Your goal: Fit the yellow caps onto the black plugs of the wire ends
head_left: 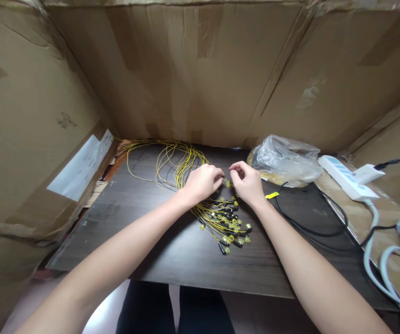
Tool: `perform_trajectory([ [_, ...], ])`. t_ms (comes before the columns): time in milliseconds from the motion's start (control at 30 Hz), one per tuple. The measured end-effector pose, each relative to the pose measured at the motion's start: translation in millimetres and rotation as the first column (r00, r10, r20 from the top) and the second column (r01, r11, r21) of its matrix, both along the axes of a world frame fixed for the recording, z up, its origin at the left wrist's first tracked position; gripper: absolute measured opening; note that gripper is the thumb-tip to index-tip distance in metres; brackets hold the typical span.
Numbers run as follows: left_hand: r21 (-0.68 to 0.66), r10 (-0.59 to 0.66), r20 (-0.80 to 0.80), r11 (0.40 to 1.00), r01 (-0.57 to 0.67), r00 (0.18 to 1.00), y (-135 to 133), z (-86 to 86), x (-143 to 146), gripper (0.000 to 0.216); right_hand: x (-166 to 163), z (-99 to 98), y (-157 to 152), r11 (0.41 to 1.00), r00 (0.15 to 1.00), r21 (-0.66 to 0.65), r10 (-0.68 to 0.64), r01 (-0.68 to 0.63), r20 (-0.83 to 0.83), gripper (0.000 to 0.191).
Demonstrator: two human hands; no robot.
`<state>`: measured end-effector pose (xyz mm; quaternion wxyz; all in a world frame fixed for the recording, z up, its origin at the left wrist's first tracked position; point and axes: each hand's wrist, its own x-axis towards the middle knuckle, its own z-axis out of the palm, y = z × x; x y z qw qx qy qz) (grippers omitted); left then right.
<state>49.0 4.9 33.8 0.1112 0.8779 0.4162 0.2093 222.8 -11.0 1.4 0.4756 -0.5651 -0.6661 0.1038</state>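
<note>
My left hand (205,182) is closed over the upper part of a bundle of thin yellow cables (175,157). A dark connector tip shows at its fingertips. Facing it, my right hand (248,183) has thumb and index finger curled together in a pinch; whatever lies between them is too small to make out. Small yellow caps (228,183) sit in the gap between the two hands. Below them, several black cable connectors (225,215) with clear yellow caps fan out over the dark tabletop (158,250).
Cardboard walls (186,74) enclose the table at the back and sides. At the back right lies a clear plastic bag (286,160), beside a white power strip (347,178). A black cord (311,229) loops near my right forearm, close to a yellow tag (272,195).
</note>
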Motion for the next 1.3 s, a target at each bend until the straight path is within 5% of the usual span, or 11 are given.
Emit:
perform_trajectory([
  [133, -0.106, 0.064, 0.321, 0.994, -0.032, 0.945, -4.6, -10.3, -30.0, 0.015, -4.9, -3.6, -1.6, 0.999, 0.986, -0.005, 0.050, -0.050, 0.159, 0.012],
  [300, -0.156, 0.133, 0.451, 0.985, -0.069, 0.882, -14.6, -25.2, -48.6, 0.012, -22.3, 2.6, -14.6, 0.987, 0.929, -0.013, 0.154, -0.159, 0.336, 0.014],
  [500, -0.062, 0.006, 0.348, 0.998, 0.016, 0.937, -15.8, -30.7, -47.6, 0.010, -34.8, 2.4, -20.6, 0.977, 0.920, -0.048, 0.213, -0.209, 0.329, 0.013],
  [833, 0.021, -0.061, 0.148, 0.998, 0.058, 0.987, -18.8, -29.9, -45.3, 0.024, 7.2, 7.6, -4.4, 0.998, 0.906, 0.016, -0.059, 0.057, 0.420, 0.011],
  [1133, 0.078, -0.137, 0.060, 0.988, 0.132, 0.989, -17.4, -31.9, -47.0, 0.024, 0.8, 17.0, -14.7, 0.971, 0.841, -0.131, 0.237, -0.198, 0.486, 0.009],
  [1300, 0.096, -0.119, 0.057, 0.989, 0.113, 0.991, -16.3, -35.0, -47.3, 0.023, -11.3, 22.7, -24.4, 0.958, 0.799, -0.222, 0.276, -0.182, 0.534, 0.009],
])
